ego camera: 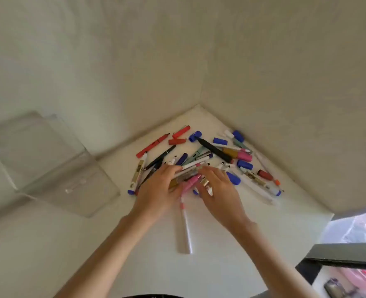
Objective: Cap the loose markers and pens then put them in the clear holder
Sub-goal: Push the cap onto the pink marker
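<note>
Left hand (158, 187) on the near side of the pile of pens and markers (215, 150) in the table (134, 254) corner, fingers curled round a few white pens (194, 165). Right hand (219, 191) beside it, fingers fairly straight and slightly spread on the heap, probably pinning it for sorting. Blue caps (220, 141) and a red cap (176, 141) loose among bare tips, so capping looks barely begun; clear holder (55, 166) by the left wall, well apart, nothing visible inside.

The holder (55, 168) is clear, glossy plastic. The markers (214, 149) have smooth plastic barrels with shiny caps (220, 141). The bench (113, 244) looks white, smooth, matt; the walls (285, 82) look like rough matt plaster.
</note>
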A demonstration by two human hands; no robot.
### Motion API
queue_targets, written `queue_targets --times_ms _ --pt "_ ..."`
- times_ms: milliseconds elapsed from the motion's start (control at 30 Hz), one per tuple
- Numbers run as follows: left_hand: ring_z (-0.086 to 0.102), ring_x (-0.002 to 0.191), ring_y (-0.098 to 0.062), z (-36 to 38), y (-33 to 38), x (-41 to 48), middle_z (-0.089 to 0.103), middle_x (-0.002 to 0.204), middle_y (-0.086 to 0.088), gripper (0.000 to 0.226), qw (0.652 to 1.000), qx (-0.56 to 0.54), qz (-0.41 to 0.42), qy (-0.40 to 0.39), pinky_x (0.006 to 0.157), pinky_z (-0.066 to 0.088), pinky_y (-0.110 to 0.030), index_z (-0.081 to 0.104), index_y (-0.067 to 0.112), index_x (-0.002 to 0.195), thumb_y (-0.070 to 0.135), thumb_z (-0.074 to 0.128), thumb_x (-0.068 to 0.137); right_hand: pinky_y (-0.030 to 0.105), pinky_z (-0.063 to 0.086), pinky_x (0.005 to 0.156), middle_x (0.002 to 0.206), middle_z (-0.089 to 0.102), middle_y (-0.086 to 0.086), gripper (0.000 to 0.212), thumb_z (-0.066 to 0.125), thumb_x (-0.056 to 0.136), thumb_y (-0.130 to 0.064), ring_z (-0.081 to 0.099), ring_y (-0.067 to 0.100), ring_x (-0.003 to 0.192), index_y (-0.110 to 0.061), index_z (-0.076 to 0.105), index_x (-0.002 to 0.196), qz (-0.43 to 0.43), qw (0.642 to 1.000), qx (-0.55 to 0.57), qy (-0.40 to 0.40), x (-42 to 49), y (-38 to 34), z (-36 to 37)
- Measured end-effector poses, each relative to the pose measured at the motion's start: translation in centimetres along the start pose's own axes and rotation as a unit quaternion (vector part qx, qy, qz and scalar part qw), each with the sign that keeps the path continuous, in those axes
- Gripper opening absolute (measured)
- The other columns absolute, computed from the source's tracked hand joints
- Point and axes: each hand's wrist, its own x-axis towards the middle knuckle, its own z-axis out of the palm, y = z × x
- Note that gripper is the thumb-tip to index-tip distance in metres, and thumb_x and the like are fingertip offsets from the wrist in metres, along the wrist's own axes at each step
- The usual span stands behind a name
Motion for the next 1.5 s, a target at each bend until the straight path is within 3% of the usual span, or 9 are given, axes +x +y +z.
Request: queue_targets --times_ms 200,300,500,700,1067,1167,1267,1400,1500 --pt "0.049 0.076 -0.001 0.7 -1.7 0.6 0.054 0.091 0.013 0.035 0.959 0.221 0.135 0.115 0.05 0.022 -0.009 0.06 0.026 0.096 0.055 0.045 0.082 0.025 0.043 0.089 0.124 0.053 -0.002 0.028 0.056 0.09 -0.027 0.048 0.015 0.113 -0.02 0.059 0.117 -0.086 0.99 -0.082 0.081 0.8 3.2 0.7" --pt "0.048 0.071 -0.004 2.5 -2.7 -0.5 0.053 0.088 0.013 0.028 0.943 0.281 0.141 0.107 0.051 0.029 -0.014 0.058 0.026 0.09 0.051 0.047 0.085 0.024 0.042 0.084 0.119 0.054 -0.002 0.024 0.055 0.09 -0.024 0.049 0.015 0.108 -0.021 0.06 0.113 -0.06 0.984 -0.092 0.137 -1.3 5.9 0.2" --pt "0.057 0.09 -0.011 4.6 -2.4 -1.7 0.057 0.107 0.006 0.026 0.957 0.251 0.084 0.121 0.07 0.045 -0.025 0.057 0.024 0.105 0.042 0.054 0.086 0.028 0.036 0.094 0.127 0.053 0.004 0.023 0.055 0.091 -0.018 0.047 0.021 0.12 -0.017 0.061 0.113 0.013 0.988 -0.063 0.143 -4.9 9.9 0.2" --pt "0.06 0.089 -0.013 4.8 -2.5 -1.5 0.062 0.105 0.004 0.023 0.976 0.191 -0.003 0.107 0.072 0.05 -0.028 0.062 0.024 0.104 0.038 0.051 0.09 0.029 0.038 0.068 0.099 0.064 0.011 0.021 0.045 0.094 -0.016 0.058 0.029 0.092 -0.013 0.065 0.098 0.063 0.983 -0.026 0.168 1.1 10.1 -1.9" --pt "0.058 0.079 -0.007 4.0 -3.5 -2.9 0.063 0.091 0.005 0.024 0.973 0.031 0.086 0.212 0.07 0.05 -0.028 0.058 0.018 0.105 0.034 0.05 0.09 0.034 0.038 0.087 0.114 0.056 0.01 0.022 0.046 0.095 -0.022 0.045 0.028 0.108 -0.011 0.06 0.108 0.091 0.957 -0.225 0.156 8.0 10.9 -1.7" --pt "0.059 0.082 -0.008 3.7 -3.6 -3.4 0.062 0.091 0.006 0.013 0.96 -0.035 0.152 0.232 0.072 0.05 -0.028 0.055 0.021 0.101 0.028 0.05 0.091 0.028 0.042 0.08 0.107 0.059 0.004 0.014 0.048 0.095 -0.024 0.051 0.02 0.098 -0.017 0.052 0.106 0.018 0.966 -0.02 0.258 6.3 9.5 -2.5" --pt "0.058 0.086 -0.004 3.3 -3.5 -3.5 0.058 0.097 0.01 0.015 0.935 -0.072 0.216 0.273 0.074 0.045 -0.015 0.047 0.032 0.103 0.026 0.049 0.09 0.018 0.047 0.074 0.093 0.062 -0.015 0.007 0.052 0.092 -0.028 0.06 0.003 0.088 -0.031 0.048 0.098 -0.082 0.934 0.239 0.252 3.3 6.3 -1.2" --pt "0.054 0.087 0.002 3.5 -4.1 -3.4 0.051 0.098 0.008 0.02 0.915 -0.058 0.234 0.323 0.073 0.042 -0.008 0.049 0.023 0.107 0.016 0.053 0.088 0.019 0.05 0.075 0.088 0.064 -0.015 0.027 0.065 0.085 -0.014 0.063 0.007 0.085 -0.039 0.056 0.086 -0.16 0.888 0.381 0.2 0.6 3.6 2.1" --pt "0.051 0.089 0.003 4.0 -4.9 -3.3 0.045 0.096 0.022 0.02 0.909 -0.027 0.239 0.339 0.074 0.04 -0.008 0.052 0.019 0.104 0.015 0.057 0.085 0.017 0.051 0.077 0.093 0.064 -0.019 0.032 0.066 0.084 -0.012 0.062 0.003 0.089 -0.042 0.059 0.091 -0.161 0.906 0.357 0.159 0.3 3.1 3.2"
